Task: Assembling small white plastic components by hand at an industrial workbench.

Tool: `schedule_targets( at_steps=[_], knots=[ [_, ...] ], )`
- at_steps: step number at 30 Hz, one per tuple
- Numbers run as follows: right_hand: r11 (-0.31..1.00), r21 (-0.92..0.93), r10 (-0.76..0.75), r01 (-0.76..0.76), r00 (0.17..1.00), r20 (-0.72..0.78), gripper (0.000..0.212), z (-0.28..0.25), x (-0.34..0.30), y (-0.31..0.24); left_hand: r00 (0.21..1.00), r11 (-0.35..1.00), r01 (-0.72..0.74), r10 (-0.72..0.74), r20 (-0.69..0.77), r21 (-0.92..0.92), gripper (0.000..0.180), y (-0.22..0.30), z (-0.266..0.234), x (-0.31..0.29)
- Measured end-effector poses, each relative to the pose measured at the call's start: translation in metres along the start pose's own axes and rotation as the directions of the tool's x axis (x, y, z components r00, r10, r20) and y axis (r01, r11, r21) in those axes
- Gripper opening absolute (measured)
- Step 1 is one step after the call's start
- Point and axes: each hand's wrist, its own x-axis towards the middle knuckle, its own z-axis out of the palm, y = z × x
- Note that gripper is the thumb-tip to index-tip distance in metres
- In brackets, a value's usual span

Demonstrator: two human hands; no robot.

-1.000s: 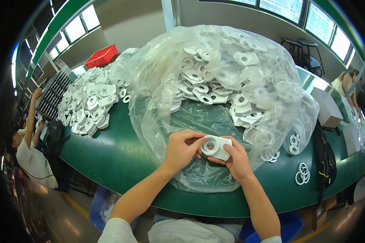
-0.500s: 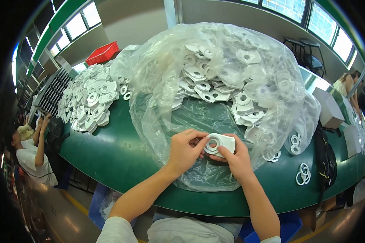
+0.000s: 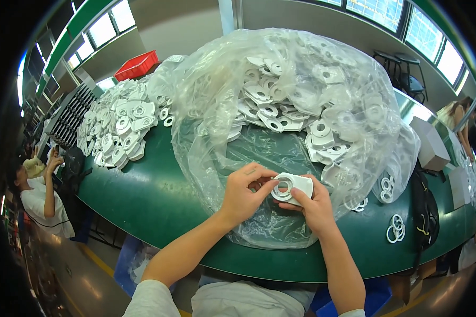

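A white plastic part [image 3: 304, 183] with a round ringed opening at one end and a squared block at the other is held up over the front of the clear plastic bag [image 3: 206, 174]. My right hand [image 3: 318, 207] grips its block end, thumb across the top face. At the ringed end, the closed thumb and forefinger of my left hand [image 3: 246, 194] pinch the rim; its other fingers are curled and partly hidden. Behind both hands, many similar white parts [image 3: 272, 113] lie heaped inside the open bag.
A second heap of white parts [image 3: 122, 124] covers the left of the green table [image 3: 143, 198]. Loose white rings [image 3: 395, 229] and a black bag [image 3: 424, 203] lie at the right, by grey boxes [image 3: 428, 142]. A red crate [image 3: 136, 65] stands behind; a co-worker [image 3: 45, 198] is at the left.
Both hands and the white plastic part have shifted slightly right in view. My left fingers have moved a little around the ring's rim. At the left, the co-worker's raised hands have moved.
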Motion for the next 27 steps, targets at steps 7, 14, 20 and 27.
schedule_targets(
  at_steps=[7,14,20,27],
  knots=[
    [1.000,0.002,-0.022,0.022,1.000,-0.021,0.016,0.002,-0.001,-0.004,1.000,1.000,-0.018,0.018,0.012,0.022,0.014,0.001,-0.001,0.001],
    [0.992,0.111,-0.050,0.053,0.998,-0.031,0.013,-0.001,-0.002,0.000,0.953,0.938,0.289,-0.264,0.146,-0.191,0.021,-0.001,-0.002,0.000],
    [0.972,0.227,-0.047,0.066,0.995,-0.089,0.014,-0.002,0.002,0.012,0.953,0.936,0.260,-0.208,0.221,-0.238,0.023,-0.009,-0.002,0.001],
    [0.991,-0.106,-0.066,0.078,0.991,0.114,0.027,0.007,-0.001,0.016,0.987,0.927,0.109,-0.059,0.148,-0.360,0.022,-0.007,-0.010,0.004]
  ],
)
